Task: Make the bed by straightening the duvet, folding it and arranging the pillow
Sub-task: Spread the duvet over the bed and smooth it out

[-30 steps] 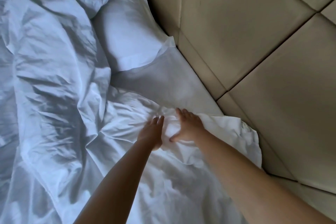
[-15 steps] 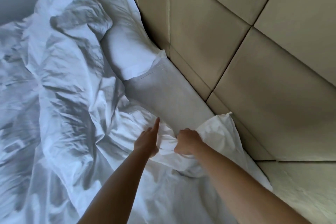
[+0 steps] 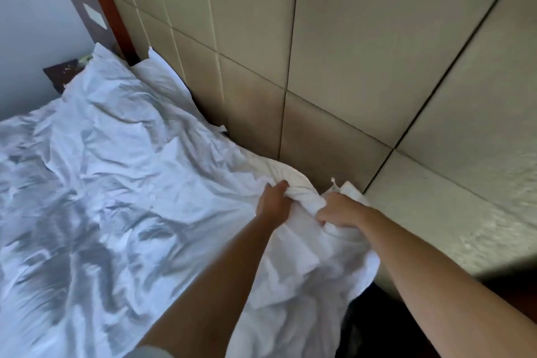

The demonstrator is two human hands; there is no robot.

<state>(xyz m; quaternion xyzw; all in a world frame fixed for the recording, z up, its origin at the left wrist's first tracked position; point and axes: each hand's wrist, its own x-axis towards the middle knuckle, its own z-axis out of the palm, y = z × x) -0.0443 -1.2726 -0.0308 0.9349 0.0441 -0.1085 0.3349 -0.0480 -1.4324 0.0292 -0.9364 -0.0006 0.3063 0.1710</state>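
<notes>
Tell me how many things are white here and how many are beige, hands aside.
White: 2, the duvet that both hands grip at its edge, and the pillow by the headboard.
Beige: 1, the padded headboard.
Total: 3.

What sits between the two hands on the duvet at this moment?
In the head view, a bunched ridge of the white duvet spans the gap between the left hand and the right hand; both grip it near the padded headboard.
</notes>
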